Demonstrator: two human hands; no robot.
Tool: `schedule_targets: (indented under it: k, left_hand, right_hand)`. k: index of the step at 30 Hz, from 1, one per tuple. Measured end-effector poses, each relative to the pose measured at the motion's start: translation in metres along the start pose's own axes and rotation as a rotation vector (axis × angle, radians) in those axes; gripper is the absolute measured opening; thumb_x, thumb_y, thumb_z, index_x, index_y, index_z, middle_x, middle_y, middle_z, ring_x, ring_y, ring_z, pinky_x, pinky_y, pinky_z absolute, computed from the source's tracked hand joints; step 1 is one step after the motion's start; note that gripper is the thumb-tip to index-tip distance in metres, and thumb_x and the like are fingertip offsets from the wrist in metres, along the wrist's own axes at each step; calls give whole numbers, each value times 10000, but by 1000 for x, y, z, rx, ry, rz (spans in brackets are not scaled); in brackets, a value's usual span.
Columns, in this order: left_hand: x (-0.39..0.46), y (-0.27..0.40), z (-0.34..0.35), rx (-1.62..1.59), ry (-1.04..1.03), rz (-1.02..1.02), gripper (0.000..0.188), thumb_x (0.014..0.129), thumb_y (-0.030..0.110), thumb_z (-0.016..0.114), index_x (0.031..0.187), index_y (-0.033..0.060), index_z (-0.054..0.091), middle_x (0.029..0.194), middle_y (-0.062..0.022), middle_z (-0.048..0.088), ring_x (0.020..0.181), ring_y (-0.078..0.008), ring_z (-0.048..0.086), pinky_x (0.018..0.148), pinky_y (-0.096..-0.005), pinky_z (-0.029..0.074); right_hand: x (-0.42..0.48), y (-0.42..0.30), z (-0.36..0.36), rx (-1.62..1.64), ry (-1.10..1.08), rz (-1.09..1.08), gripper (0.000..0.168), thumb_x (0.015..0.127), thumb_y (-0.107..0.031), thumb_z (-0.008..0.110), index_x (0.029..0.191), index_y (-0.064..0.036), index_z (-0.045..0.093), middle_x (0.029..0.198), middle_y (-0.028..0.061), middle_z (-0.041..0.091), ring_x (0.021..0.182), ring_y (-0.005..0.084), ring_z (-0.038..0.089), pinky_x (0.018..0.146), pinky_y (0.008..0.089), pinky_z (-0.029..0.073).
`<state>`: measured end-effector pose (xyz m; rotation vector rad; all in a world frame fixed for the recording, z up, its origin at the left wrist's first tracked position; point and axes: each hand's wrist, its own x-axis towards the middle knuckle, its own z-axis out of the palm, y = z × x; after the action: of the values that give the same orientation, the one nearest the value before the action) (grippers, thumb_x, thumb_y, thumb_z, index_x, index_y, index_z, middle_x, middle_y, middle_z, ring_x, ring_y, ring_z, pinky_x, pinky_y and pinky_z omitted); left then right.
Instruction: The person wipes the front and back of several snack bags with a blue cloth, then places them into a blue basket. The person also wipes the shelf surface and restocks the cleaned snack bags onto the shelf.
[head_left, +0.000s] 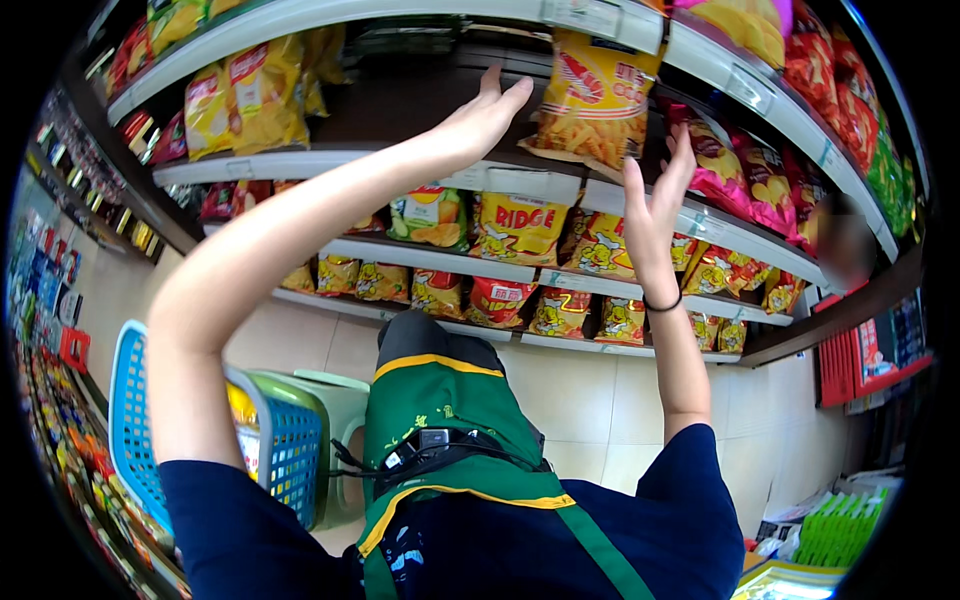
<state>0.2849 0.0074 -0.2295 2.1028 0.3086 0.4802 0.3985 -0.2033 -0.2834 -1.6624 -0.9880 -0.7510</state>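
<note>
A yellow snack bag (598, 90) with a red shrimp pictured on it stands at the front of a dark shelf (375, 112). My left hand (486, 114) is just left of the bag, holding nothing, its fingers apart and pointing at the shelf. On the other side, my right hand (660, 196) is raised with thumb and fingers spread. Its thumb is by the bag's lower right corner; whether they touch I cannot tell. Purple-pink chip bags (709, 154) lie right behind that hand's fingers. Yellow chip bags (264, 94) stand farther left on this shelf.
Lower shelves hold yellow ridged-chip bags (517, 229) and several small snack bags (501, 300). Beside me at left is a blue plastic basket (296, 457) with packages inside, next to a pale green stool (349, 397). Red racks (836, 367) stand at right. A white shelf edge (450, 15) runs above my hands.
</note>
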Motion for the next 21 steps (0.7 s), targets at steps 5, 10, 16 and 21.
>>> schedule_targets:
  k: [5, 10, 16, 21]
  left_hand:
    - [-124, 23, -81, 77, 52, 6, 642, 995, 529, 338, 1459, 87, 308, 1402, -198, 466, 1322, -288, 424, 1110, -406, 281]
    - [-265, 31, -172, 14, 327, -125, 574, 1015, 477, 341, 1420, 71, 371, 1321, -138, 552, 1268, -215, 475, 1089, -354, 315]
    - [-427, -7, -238, -240, 861, -612, 477, 996, 409, 416, 1334, 76, 458, 1173, -89, 617, 1099, -162, 563, 960, -320, 416]
    - [-499, -38, -217, -537, 945, -885, 425, 943, 354, 499, 1242, 53, 511, 1106, -117, 611, 937, -143, 602, 820, -263, 504]
  right_hand:
    - [-28, -63, 6, 247, -130, -88, 650, 882, -165, 581, 1441, 11, 301, 1435, 193, 345, 1337, 319, 370, 1087, 438, 324]
    - [-46, -150, 48, 751, -458, -45, 622, 890, -156, 537, 1446, -22, 291, 1437, 161, 370, 1303, 283, 420, 1046, 411, 368]
    - [-63, -285, 103, 1181, -1004, -58, 520, 871, -111, 584, 1335, 16, 385, 1225, 173, 550, 1014, 243, 619, 834, 377, 520]
    - [-99, -372, 167, 829, -1301, -416, 545, 820, -246, 627, 1201, 102, 452, 947, 283, 663, 886, 381, 682, 782, 404, 547]
